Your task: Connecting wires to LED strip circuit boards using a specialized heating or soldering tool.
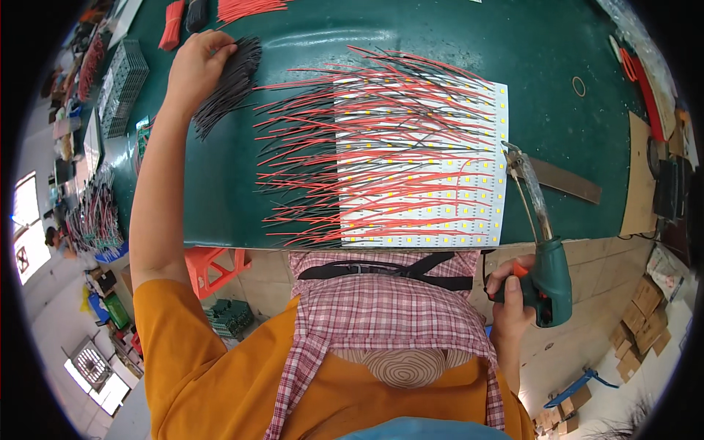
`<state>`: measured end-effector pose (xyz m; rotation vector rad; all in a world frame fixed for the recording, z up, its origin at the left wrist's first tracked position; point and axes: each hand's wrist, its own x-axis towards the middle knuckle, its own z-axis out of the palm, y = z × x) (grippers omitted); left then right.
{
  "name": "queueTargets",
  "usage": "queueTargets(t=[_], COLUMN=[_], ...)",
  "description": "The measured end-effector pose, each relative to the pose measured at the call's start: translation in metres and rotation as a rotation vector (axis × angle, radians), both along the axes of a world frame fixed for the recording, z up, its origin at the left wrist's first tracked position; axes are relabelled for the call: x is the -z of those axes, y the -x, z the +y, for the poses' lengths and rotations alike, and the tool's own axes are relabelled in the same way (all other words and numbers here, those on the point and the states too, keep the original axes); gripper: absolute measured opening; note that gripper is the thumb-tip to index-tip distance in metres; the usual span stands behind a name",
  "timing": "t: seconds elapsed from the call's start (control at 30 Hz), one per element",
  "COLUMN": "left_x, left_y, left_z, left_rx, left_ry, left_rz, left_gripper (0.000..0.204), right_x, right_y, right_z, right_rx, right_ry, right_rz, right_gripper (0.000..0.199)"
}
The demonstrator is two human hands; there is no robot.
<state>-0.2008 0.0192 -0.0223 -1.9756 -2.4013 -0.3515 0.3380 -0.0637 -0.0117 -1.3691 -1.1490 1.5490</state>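
Black insulated wire lengths, gathered in a loose bundle [229, 84] at the far left of the white LED strip panel [422, 165], lie under the left hand [196, 62], whose fingers curl closed on the bundle's upper end. The right hand [510, 297] is wrapped tight around the grip of a green pistol-type soldering gun [546, 268], its tip touching the panel's right edge. The wires look light, limp and prone to splay, so pinching near one end seems best.

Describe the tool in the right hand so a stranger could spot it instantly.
Start at the green table and the white panel covered in red and black wires. Just off its right edge, the right hand grips a soldering gun: the only dark green pistol-shaped tool, with a long metal tip.
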Motion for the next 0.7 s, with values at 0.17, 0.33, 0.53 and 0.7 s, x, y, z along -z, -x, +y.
queueTargets(t=[0.17,0.33,0.53,0.7], left_x=[-0.002,-0.012,-0.025,-0.061], left_y=[0.004,0.001,0.000,-0.047], left_z=[0.000,-0.001,-0.001,0.017], left_rx=[-0.088,-0.046,-0.049,-0.141], left_ry=[0.047,0.051,0.155,0.342], left_rz=[-0.054,0.031,0.191,0.383], left_gripper=[0.019,0.020,0.019,0.014], right_x=[0.008,0.011,0.018,0.019], right_y=[-0.001,-0.002,-0.008,-0.008], right_z=[0.000,-0.001,-0.001,0.001], right_rx=[-0.024,-0.035,-0.047,-0.037], right_ry=[-0.016,-0.011,-0.005,-0.042], right_rz=[0.028,0.023,0.047,0.075], right_gripper=[0.038,0.035,0.033,0.033])
